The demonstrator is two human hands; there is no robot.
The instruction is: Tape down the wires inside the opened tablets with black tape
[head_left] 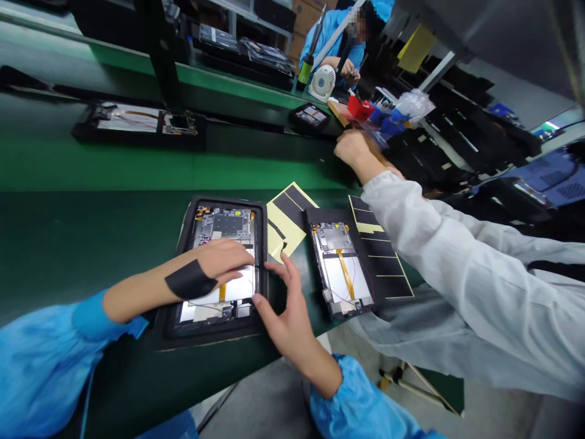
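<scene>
An opened tablet (228,227) with its circuit board and silver battery showing lies in a black foam tray (183,332). My left hand (223,261) rests over the tablet's middle, its fingers reaching the right edge; what they hold, if anything, is hidden. A black rectangular sheet (191,279) clings to the back of my left wrist. At the tray's right edge is my right hand (290,308), thumb and fingers spread apart, fingertips near the left hand's. A yellow backing sheet (290,213) with black pieces lies just beyond.
A second opened device (342,268) sits to the right, beside a sheet of black strips (384,262). A co-worker's white sleeve (425,231) and hand (354,148) reach in from the right. More devices (137,119) lie on the green shelf; a small fan (322,83) stands behind.
</scene>
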